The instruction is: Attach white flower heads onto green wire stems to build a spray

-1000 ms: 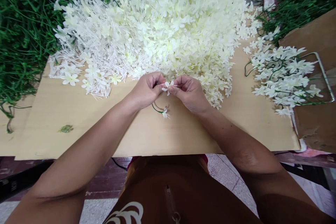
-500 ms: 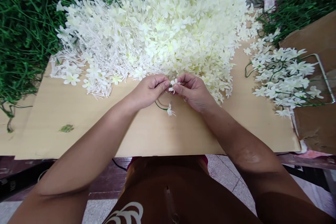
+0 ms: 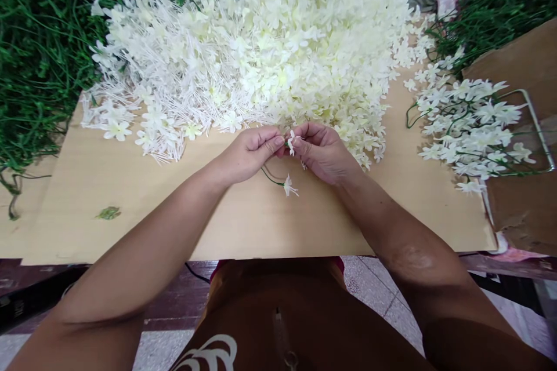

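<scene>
My left hand (image 3: 260,151) pinches a thin green artificial stem (image 3: 272,177) between thumb and finger. One branch of that stem hangs below the fingers and ends in a white flower (image 3: 289,186). My right hand (image 3: 319,149) is closed on a small white artificial flower (image 3: 292,142), which sits right at the left fingertips, against the stem's green tip. Both hands meet just in front of a large heap of loose white artificial flowers (image 3: 304,46). Whether the flower is fully seated on the stem is hidden by the fingers.
Green artificial stems (image 3: 39,58) pile up at the left, with more green stems (image 3: 500,6) at the far right. Finished-looking white flower sprays (image 3: 474,122) lie by a metal wire frame (image 3: 537,122) and brown cardboard (image 3: 522,203). A small green scrap (image 3: 108,213) rests on the tabletop (image 3: 278,232).
The hands have shifted slightly right. The flower between the fingers has turned more edge-on, and the hanging branch with its flower has swung a little right and down.
</scene>
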`<state>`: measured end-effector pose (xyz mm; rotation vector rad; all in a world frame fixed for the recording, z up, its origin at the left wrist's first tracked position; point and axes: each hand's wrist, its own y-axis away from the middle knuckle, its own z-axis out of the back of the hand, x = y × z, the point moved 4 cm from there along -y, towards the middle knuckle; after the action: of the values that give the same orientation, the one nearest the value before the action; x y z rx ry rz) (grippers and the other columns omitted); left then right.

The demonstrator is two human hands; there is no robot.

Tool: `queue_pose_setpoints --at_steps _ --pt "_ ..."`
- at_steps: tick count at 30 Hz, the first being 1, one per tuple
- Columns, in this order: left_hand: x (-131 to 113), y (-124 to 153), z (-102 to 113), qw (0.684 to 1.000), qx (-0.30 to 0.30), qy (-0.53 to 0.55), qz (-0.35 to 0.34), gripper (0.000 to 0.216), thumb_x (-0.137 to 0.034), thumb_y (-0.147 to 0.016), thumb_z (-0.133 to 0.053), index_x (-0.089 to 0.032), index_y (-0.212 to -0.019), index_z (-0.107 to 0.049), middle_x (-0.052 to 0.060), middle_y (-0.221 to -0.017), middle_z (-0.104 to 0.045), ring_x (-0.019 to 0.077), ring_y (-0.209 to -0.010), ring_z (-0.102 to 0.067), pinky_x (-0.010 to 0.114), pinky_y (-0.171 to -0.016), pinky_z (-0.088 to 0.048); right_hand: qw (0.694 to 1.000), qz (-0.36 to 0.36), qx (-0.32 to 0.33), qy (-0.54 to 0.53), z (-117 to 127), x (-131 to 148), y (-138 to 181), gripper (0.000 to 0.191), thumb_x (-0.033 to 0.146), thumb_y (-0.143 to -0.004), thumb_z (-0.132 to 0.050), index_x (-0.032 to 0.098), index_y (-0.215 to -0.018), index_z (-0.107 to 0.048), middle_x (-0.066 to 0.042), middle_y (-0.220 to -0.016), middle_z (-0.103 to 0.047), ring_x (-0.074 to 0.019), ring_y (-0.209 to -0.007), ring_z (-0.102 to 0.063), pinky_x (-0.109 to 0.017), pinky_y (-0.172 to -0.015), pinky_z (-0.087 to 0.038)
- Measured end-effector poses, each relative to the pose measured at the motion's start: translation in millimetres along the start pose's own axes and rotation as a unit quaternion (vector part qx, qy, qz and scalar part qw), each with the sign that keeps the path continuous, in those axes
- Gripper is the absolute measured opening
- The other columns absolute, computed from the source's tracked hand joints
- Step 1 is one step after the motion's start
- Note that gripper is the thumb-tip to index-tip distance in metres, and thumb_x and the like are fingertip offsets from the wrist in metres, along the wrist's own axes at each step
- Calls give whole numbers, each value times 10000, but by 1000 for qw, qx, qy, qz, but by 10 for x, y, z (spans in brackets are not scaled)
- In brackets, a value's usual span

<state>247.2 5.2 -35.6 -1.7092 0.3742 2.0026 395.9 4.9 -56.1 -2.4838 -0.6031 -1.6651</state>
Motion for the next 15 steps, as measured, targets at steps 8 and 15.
queue_pose_setpoints --at_steps 8,15 --pt "30 -16 -31 999 -45 -6 7 574 -683 -870 -560 -181 -601 -490 -31 -569 -417 103 -571 -404 251 -567 -352 999 21 -6 36 -54 -27 -15 437 479 -583 -923 205 -676 -596 49 -655 -670 -97 -622 -640 -259 -677 -542" --pt "-6 -30 -19 1000 -11 22 1 661 -786 -798 -570 -177 -561 -477 -32 -543 -404 104 -560 -404 258 -567 -361 991 37 14 126 -102 42 11 477 497 -581 -922 205 -679 -557 46 -678 -611 -99 -658 -595 -261 -683 -502"
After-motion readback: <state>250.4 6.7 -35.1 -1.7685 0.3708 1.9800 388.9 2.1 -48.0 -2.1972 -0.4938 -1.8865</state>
